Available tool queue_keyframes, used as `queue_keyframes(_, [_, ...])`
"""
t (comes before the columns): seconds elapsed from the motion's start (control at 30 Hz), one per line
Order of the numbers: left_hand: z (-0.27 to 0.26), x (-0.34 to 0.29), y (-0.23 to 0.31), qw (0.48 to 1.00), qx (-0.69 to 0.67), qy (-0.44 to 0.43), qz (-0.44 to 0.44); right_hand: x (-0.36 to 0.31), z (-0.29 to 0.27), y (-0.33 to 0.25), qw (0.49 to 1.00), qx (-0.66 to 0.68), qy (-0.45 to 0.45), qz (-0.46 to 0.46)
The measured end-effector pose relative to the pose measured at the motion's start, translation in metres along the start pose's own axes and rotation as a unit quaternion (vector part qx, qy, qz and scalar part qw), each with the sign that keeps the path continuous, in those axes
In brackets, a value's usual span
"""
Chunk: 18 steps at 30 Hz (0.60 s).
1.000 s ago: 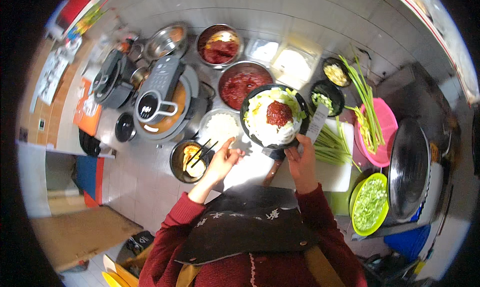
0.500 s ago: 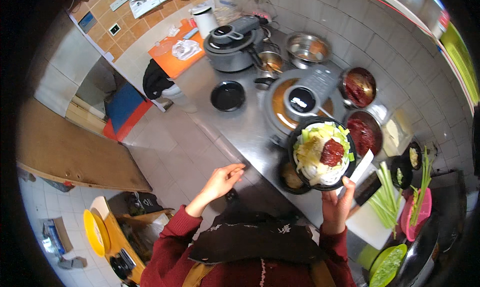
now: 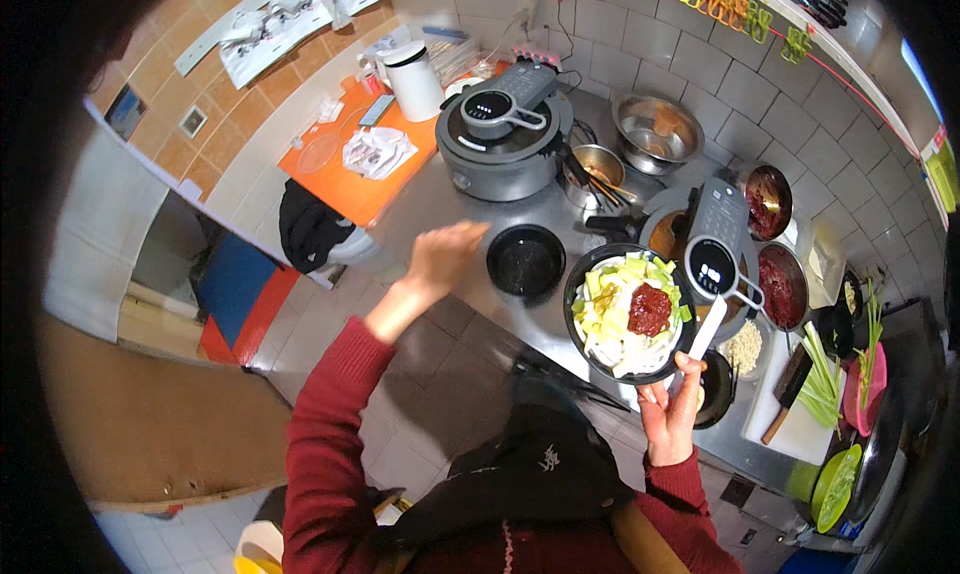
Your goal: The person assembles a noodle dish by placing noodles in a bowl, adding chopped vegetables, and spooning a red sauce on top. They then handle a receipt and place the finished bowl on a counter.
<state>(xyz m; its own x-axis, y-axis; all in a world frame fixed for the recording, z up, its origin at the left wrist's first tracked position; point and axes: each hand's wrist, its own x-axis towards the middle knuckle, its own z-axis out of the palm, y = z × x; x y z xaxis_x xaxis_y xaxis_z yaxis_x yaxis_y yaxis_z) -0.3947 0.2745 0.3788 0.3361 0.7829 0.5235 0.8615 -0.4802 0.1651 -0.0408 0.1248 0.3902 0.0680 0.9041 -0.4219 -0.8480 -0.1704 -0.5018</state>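
Observation:
My right hand [image 3: 672, 414] grips a black bowl [image 3: 572, 319] by its near right rim, thumb on top. White strands like noodles, chopped pale green vegetable [image 3: 610, 309] and a dollop of red paste [image 3: 650, 311] fill it. A flat white strip [image 3: 710, 326], perhaps a utensil handle, slants up from beside my thumb; whether I hold it, I cannot tell. My left hand [image 3: 440, 264] is raised near the counter's edge, its fingers smeared by motion, with nothing visible in it. Just right of it stands a second black bowl [image 3: 526, 262], dark inside.
A grey lidded cooker [image 3: 500, 159], a small pot [image 3: 597, 169] with utensils and a steel bowl [image 3: 657, 134] stand at the back. On the right are pots of red paste [image 3: 783, 286], a cleaver [image 3: 793, 379], scallions [image 3: 820, 384] and a pink basket [image 3: 868, 384].
My view has shifted toward the back of the counter. My left hand has risen and moved forward, close to the dark bowl. My right hand still holds the filled bowl.

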Motion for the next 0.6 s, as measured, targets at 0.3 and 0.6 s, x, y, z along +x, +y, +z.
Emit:
queue_keyframes(0.3, [0.114,0.208,-0.085,0.973,0.158,-0.081,0.150,0.088,0.043,0.051,0.998,0.037,0.039,0.022])
queue_keyframes(0.6, [0.145,0.243,-0.125,0.917,0.193,-0.117,0.330,0.121,0.073,0.086,0.994,0.077,0.054,-0.061])
